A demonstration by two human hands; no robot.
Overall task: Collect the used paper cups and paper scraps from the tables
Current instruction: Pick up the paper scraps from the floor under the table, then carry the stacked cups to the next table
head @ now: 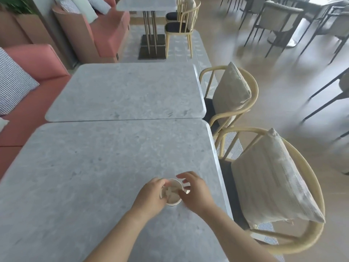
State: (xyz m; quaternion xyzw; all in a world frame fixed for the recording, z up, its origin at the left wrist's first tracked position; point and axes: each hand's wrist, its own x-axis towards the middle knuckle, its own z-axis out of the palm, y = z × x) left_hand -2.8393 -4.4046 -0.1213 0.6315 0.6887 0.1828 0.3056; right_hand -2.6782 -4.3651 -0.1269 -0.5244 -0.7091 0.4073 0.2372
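Left hand (151, 193) gripped the left wall of the paper cup (174, 200). The cup stood upright near the right edge of the near grey table (94, 167), between both hands, with paper scraps (170, 192) inside. Right hand (194, 190) hovered at the right rim, fingers loosely spread; whether it pinched a scrap could not be told.

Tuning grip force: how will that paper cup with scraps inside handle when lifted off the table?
Likely very light: only paper scraps show inside the paper cup. Thin walls probably dent under a hard squeeze. Upright and light, so a side push may tip it.
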